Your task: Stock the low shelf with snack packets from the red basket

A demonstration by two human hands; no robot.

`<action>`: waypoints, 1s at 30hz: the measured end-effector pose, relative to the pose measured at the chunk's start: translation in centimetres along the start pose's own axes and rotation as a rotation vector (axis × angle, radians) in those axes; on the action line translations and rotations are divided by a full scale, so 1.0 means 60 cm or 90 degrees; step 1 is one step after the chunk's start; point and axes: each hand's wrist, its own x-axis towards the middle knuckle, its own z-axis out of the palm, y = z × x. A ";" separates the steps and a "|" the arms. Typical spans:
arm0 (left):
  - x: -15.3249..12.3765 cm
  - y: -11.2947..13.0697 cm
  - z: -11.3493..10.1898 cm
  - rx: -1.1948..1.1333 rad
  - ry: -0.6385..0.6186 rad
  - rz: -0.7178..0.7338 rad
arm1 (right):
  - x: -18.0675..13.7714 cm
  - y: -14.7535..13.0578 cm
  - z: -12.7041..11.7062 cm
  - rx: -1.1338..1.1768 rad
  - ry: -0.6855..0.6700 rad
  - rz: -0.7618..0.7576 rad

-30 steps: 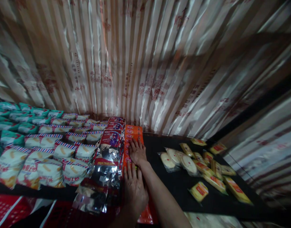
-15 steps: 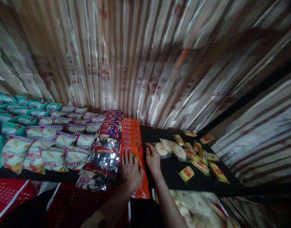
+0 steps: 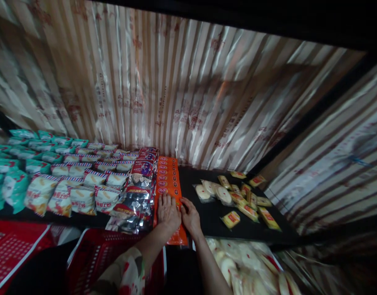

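Overlapping orange packets (image 3: 166,176) lie in a row running from the wall to the front edge of the black shelf. My left hand (image 3: 168,214) rests flat on the nearer packets, fingers stretched toward the wall and partly covering them. At the row's right edge is my right hand (image 3: 191,217), fingers bent but apart, with the fingertips against the packets' side; neither hand grips anything that I can see. Left of the orange row, shiny dark-red and silver packets (image 3: 139,190) overlap in a similar row, touching it.
White puffed packets (image 3: 80,198) and teal packets (image 3: 16,188) fill the shelf's left side. Flat round white packs (image 3: 223,196) and small yellow packs (image 3: 230,220) lie scattered at right. Below stand red baskets (image 3: 108,246) and a container of white packs (image 3: 246,258). Striped sheeting (image 3: 164,82) lines the back.
My right hand has moved left and nearer me, from beside the row to the orange packets' edge. The left hand stays flat on them. The view has shifted.
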 end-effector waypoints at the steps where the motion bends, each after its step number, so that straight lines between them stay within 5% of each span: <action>1: -0.003 0.002 -0.001 -0.003 0.002 0.001 | 0.000 0.001 -0.001 0.005 0.000 -0.002; 11: -0.074 0.027 -0.036 -0.075 -0.006 0.076 | -0.001 0.000 -0.005 0.020 0.012 -0.037; 18: -0.120 0.035 -0.035 -0.194 -0.047 0.156 | 0.033 0.043 -0.128 -0.337 0.224 0.001; 25: -0.149 0.034 -0.045 -0.266 -0.049 0.167 | 0.075 0.080 -0.215 -0.512 0.009 0.076; 30: -0.163 0.042 -0.036 -0.291 -0.011 0.129 | 0.077 0.088 -0.232 -0.485 0.009 0.118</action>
